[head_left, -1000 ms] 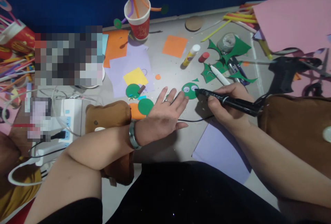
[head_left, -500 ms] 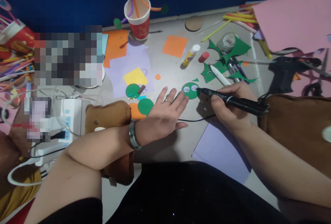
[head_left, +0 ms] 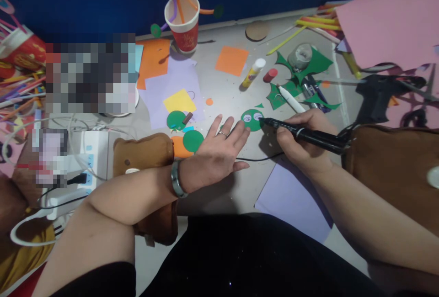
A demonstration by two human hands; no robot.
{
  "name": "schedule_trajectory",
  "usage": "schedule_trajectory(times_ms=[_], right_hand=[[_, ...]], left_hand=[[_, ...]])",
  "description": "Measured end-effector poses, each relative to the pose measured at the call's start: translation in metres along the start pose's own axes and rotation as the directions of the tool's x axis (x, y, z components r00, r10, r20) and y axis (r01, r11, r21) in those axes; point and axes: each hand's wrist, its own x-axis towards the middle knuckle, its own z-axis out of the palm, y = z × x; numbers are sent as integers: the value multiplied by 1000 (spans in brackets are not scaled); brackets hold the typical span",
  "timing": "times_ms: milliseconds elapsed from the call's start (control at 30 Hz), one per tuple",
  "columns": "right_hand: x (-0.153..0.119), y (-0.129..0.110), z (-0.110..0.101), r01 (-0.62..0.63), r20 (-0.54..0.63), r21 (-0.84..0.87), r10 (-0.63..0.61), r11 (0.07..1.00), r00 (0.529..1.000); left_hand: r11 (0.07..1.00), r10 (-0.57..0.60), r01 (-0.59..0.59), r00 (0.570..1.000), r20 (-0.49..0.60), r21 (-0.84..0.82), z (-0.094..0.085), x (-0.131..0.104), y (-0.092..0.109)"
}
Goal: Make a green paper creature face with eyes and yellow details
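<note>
Touching the green face [head_left: 251,124] on the bench [head_left: 222,87], the left hand [head_left: 217,153] has its fingers spread, gripping nothing. The right hand [head_left: 308,141] has its fingers closed around a black pen [head_left: 317,139], tip at the green face. Farther back and left of the green face, a red cup [head_left: 186,36] has gold writing, too blurry to read.

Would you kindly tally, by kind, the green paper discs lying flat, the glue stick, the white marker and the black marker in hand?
Green paper discs: 3
Glue stick: 1
White marker: 1
Black marker: 1
Total: 6
</note>
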Motion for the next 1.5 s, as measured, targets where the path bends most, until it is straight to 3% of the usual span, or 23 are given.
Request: schedule_trajectory(times_ms=[333, 433, 600, 867, 1133, 1233, 1400, 1500], right_hand=[[-3, 3, 2, -55, -12, 42, 56, 998, 998], [-5, 8, 5, -79, -99, 100, 89, 992, 991], [-4, 12, 8, 55, -259, 158, -12, 986, 966], [-2, 6, 3, -16, -51, 78, 20, 997, 998], [-2, 2, 1, 3, -17, 19, -2, 1000, 1000], [-3, 4, 3, -5, -54, 39, 7, 999, 999], [-3, 8, 10, 45, -270, 183, 6, 982, 963], [-5, 8, 11, 57, -230, 197, -11, 979, 973]], left_hand=[[1000, -6, 6, 1000, 11, -17, 0, 0, 1], [1000, -12, 12, 1000, 10, -16, 1, -1, 1], [1000, -13, 13, 1000, 12, -17, 2, -1, 0], [1000, -13, 13, 1000, 7, -13, 2, 0, 1], [1000, -8, 8, 1000, -20, -3, 0, -1, 0], [1000, -5, 5, 1000, -8, -9, 0, -1, 0], [1000, -12, 12, 1000, 14, -16, 1, 0, 0], [1000, -11, 11, 1000, 17, -27, 2, -1, 0]])
